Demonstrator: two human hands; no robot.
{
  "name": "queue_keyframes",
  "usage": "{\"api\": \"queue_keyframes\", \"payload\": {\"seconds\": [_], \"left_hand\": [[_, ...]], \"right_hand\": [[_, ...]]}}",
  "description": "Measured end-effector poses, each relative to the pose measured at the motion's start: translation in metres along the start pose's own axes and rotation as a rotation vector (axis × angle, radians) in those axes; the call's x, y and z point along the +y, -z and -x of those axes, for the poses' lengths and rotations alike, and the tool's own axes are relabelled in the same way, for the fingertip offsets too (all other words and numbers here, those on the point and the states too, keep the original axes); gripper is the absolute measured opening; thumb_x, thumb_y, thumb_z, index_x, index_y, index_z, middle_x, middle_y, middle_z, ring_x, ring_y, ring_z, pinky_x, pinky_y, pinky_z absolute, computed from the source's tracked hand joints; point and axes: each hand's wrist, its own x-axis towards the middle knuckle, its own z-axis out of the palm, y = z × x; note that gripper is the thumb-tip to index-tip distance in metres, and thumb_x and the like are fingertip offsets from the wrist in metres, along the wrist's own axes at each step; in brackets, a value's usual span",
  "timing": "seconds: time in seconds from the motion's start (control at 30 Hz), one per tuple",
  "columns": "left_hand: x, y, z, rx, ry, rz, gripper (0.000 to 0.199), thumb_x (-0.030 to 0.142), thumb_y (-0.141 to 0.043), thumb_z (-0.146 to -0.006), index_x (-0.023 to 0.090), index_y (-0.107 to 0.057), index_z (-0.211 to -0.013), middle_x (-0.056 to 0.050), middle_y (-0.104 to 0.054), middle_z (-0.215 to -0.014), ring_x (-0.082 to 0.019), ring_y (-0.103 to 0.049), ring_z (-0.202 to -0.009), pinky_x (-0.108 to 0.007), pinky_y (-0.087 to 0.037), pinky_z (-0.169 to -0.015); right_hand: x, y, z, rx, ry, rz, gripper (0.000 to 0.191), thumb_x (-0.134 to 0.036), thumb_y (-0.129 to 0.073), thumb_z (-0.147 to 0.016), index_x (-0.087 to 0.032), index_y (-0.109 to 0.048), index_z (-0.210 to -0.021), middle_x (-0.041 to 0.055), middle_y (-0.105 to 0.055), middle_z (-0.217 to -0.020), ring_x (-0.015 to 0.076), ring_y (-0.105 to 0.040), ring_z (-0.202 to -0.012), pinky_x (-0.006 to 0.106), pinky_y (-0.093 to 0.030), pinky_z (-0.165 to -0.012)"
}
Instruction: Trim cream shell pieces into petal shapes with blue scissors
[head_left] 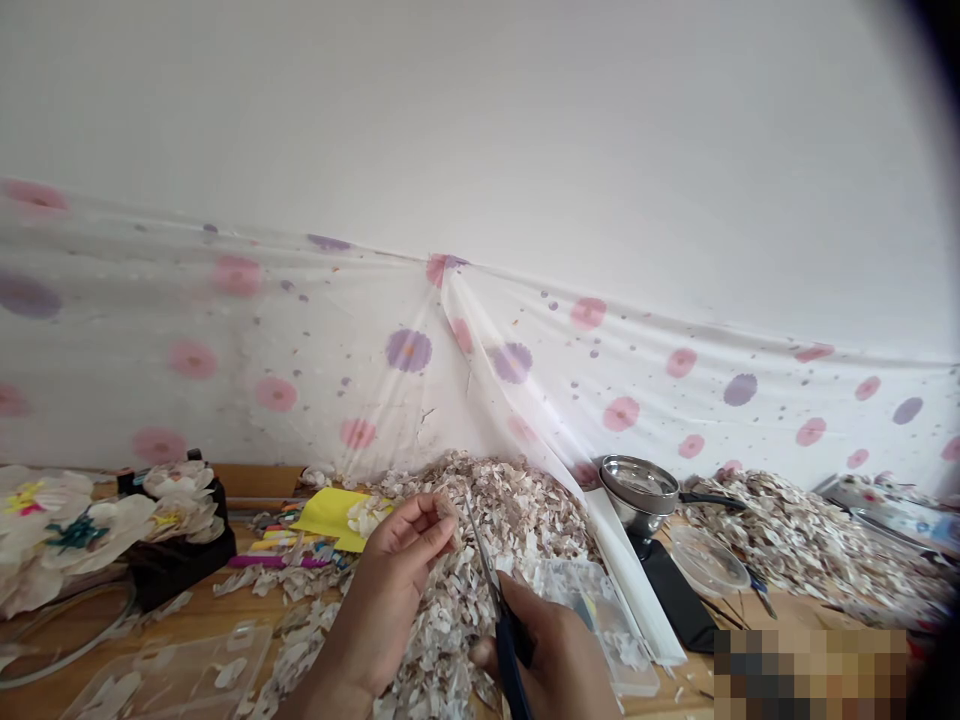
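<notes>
My left hand (409, 550) is closed, pinching a small thin brownish-white flake (448, 508) between thumb and fingertips. Dark-handled scissors (510, 655) are gripped in my right hand (559, 650). Their blades point up and away from me, just right of the flake and apart from it; whether they are spread is hard to make out. Beneath and behind both hands spreads a large heap of pale, thin flakes (517, 500). A clear plastic box (637, 675) with flakes in it sits beside my right hand.
White petal flowers (97, 550) stand at the left near a clear plastic lid (172, 685). Yellow paper (326, 515) and markers lie behind my left hand. To the right are a white roll (634, 580), metal bowls (641, 485), a round clear lid (709, 560) and another flake heap (795, 530).
</notes>
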Motion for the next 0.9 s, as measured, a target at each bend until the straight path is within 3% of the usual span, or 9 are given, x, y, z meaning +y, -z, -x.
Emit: {"api": "queue_keyframes", "payload": {"seconds": [0.2, 0.43, 0.6, 0.9], "left_hand": [[-0.002, 0.002, -0.001, 0.029, 0.022, -0.024, 0.026, 0.036, -0.083, -0.065, 0.019, -0.070, -0.080, 0.003, -0.059, -0.071, -0.011, -0.050, -0.069, -0.019, -0.043, -0.067], [-0.008, 0.005, -0.001, 0.067, 0.069, -0.007, 0.036, 0.039, -0.087, -0.058, 0.019, -0.071, -0.084, 0.001, -0.062, -0.076, -0.014, -0.052, -0.074, -0.023, -0.044, -0.072], [-0.012, 0.008, -0.002, 0.003, 0.043, -0.082, 0.033, 0.038, -0.083, -0.064, 0.020, -0.071, -0.089, 0.000, -0.062, -0.081, -0.017, -0.053, -0.083, -0.026, -0.042, -0.077], [-0.011, 0.009, -0.001, -0.139, 0.042, -0.221, 0.020, 0.038, -0.073, -0.076, 0.021, -0.065, -0.082, 0.002, -0.053, -0.074, -0.016, -0.045, -0.075, -0.028, -0.040, -0.076]], "right_hand": [[0.000, 0.001, 0.004, 0.087, 0.001, -0.154, 0.028, -0.043, -0.063, -0.077, -0.016, -0.066, -0.084, -0.0024, -0.055, -0.060, 0.0127, -0.045, -0.057, 0.021, -0.033, -0.052], [-0.008, 0.002, 0.006, 0.100, 0.019, -0.148, 0.020, -0.035, -0.066, -0.066, -0.019, -0.063, -0.078, -0.0039, -0.050, -0.057, 0.0130, -0.042, -0.054, 0.023, -0.030, -0.052], [-0.009, 0.003, 0.003, 0.022, 0.000, -0.191, 0.021, -0.034, -0.063, -0.066, -0.019, -0.062, -0.081, -0.0042, -0.048, -0.060, 0.0127, -0.038, -0.055, 0.023, -0.027, -0.052], [-0.020, 0.011, 0.006, 0.047, -0.003, -0.197, 0.020, -0.033, -0.062, -0.066, -0.019, -0.064, -0.080, -0.0038, -0.050, -0.057, 0.0135, -0.042, -0.055, 0.024, -0.026, -0.053]]}}
